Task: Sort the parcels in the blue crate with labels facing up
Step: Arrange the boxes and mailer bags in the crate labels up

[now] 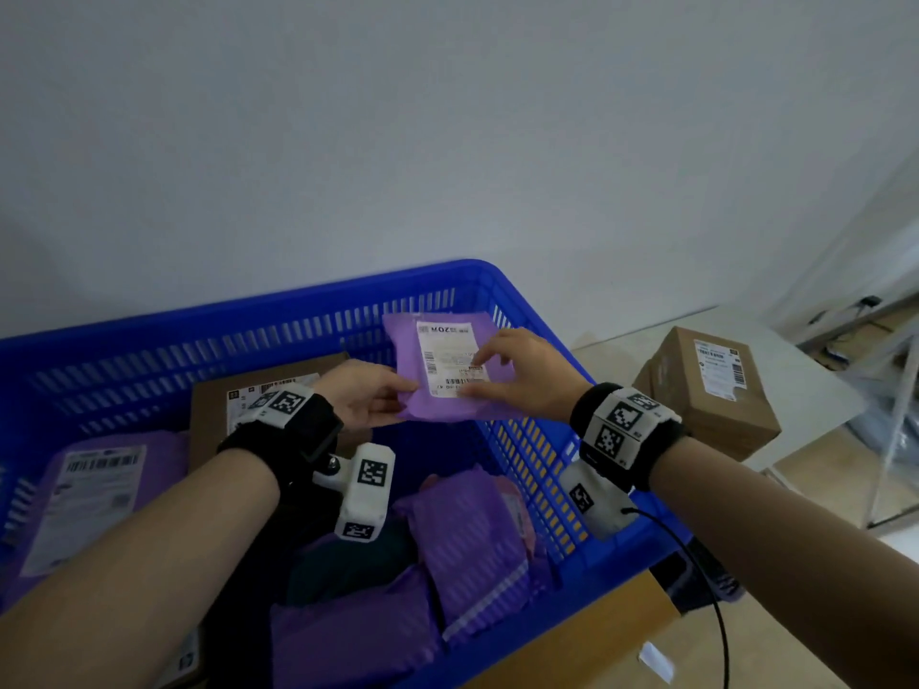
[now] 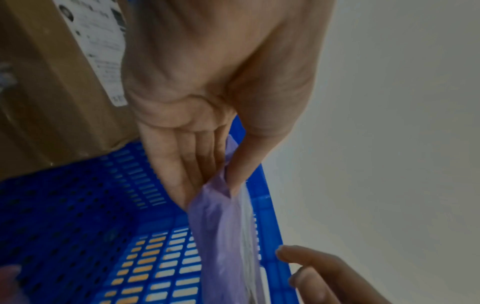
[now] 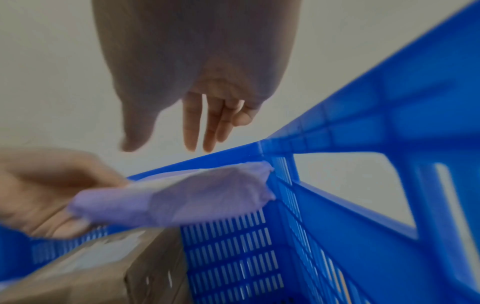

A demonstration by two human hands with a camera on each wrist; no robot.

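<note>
Above the far right corner of the blue crate [image 1: 318, 295] my left hand [image 1: 398, 397] pinches the near left edge of a purple parcel [image 1: 405, 340], thumb on top, fingers beneath. The parcel's white label [image 1: 447, 360] faces up. My right hand [image 1: 485, 372] hovers over the label with relaxed fingers; whether it touches is unclear. In the left wrist view the left hand [image 2: 223, 179] pinches the purple parcel [image 2: 221, 236] beside the crate rim [image 2: 267, 205]. The right wrist view shows the right hand [image 3: 161, 144] with straight fingers, apart from the parcel [image 3: 182, 197].
Inside the crate lie a brown box [image 1: 219, 405] with its label up, a purple parcel [image 1: 99, 489] at the left with its label up, and more purple parcels [image 1: 467, 539] near me. Labelled brown boxes [image 1: 711, 385] stand on a white table to the right.
</note>
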